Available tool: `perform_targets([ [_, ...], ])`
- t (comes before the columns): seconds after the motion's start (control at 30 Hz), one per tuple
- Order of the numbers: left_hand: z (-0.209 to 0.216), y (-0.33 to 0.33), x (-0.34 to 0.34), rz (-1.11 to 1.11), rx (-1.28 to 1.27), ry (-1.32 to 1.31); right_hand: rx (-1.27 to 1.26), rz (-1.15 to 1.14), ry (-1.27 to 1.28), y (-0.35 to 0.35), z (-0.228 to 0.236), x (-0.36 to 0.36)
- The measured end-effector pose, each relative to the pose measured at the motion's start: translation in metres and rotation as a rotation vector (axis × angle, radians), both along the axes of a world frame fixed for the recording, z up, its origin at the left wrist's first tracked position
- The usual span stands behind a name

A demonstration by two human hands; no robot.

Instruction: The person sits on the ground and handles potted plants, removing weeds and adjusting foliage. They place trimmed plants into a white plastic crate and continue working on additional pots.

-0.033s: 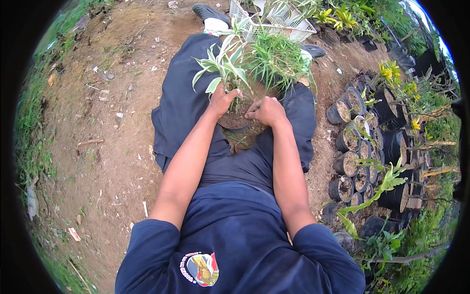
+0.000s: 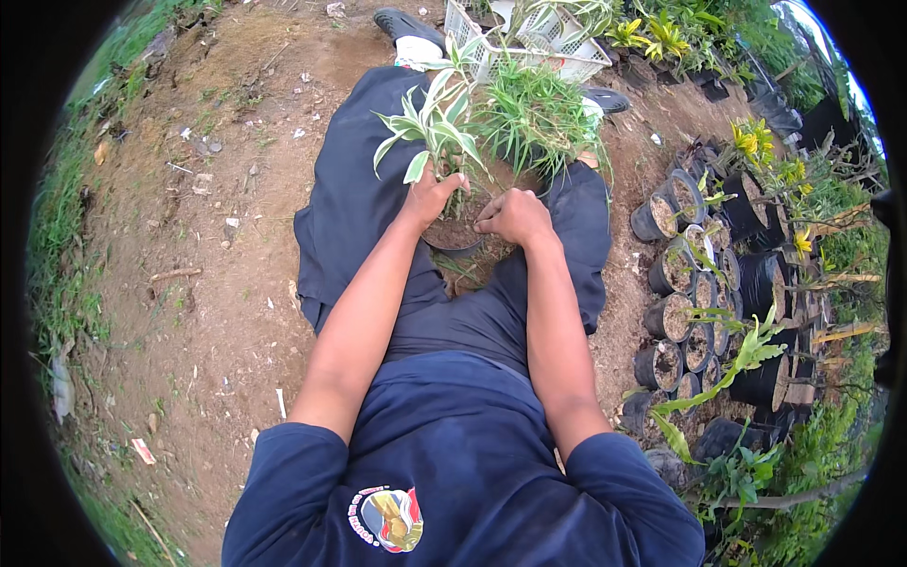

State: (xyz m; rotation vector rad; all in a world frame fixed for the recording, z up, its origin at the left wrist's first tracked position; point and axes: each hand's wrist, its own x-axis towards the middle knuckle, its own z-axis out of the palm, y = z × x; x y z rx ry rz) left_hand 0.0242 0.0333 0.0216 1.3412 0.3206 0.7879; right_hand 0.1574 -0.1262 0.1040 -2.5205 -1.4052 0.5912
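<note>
A striped green-and-white leafy plant (image 2: pixel 436 128) rises from a dark round pot (image 2: pixel 457 252) of brown soil between my legs. My left hand (image 2: pixel 434 197) is closed around the plant's lower stems, thumb pointing right. Over the right side of the pot, my right hand (image 2: pixel 516 216) is closed with thumb and fingertips pinched together near the soil. Whatever lies between those fingertips is too small to make out. A bushy clump of narrow green grass-like leaves (image 2: pixel 531 115) sits just beyond my right hand.
A white plastic crate (image 2: pixel 567 64) with plants stands beyond my feet. Several black pots of soil (image 2: pixel 669 317) line the ground at right, beside larger black planting bags (image 2: pixel 761 283). Bare brown dirt (image 2: pixel 217 312) with small litter stretches along the left.
</note>
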Motion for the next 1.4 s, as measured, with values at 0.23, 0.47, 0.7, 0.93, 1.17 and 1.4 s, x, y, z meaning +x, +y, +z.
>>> perform_targets([
  [0.23, -0.021, 0.005, 0.010, 0.033, 0.251, 0.126, -0.122, -0.181, -0.244, 0.017, 0.005, -0.035],
  [0.47, -0.036, 0.012, 0.010, 0.098, 0.296, 0.164, 0.126, -0.151, 0.219, 0.004, -0.019, -0.003],
  [0.7, -0.039, 0.017, 0.011, 0.112, 0.285, 0.126, 0.503, -0.424, 0.661, 0.004, -0.010, 0.045],
  [0.93, -0.014, 0.005, 0.001, 0.040, 0.117, 0.025, 1.052, -0.572, 0.583, 0.062, 0.012, 0.079],
  [1.17, -0.003, 0.001, 0.000, -0.004, 0.036, 0.034, 0.585, -0.083, 0.148, 0.021, -0.039, 0.020],
  [1.4, -0.006, 0.004, 0.000, -0.037, -0.087, 0.025, 0.705, 0.053, -0.032, 0.023, -0.070, 0.011],
])
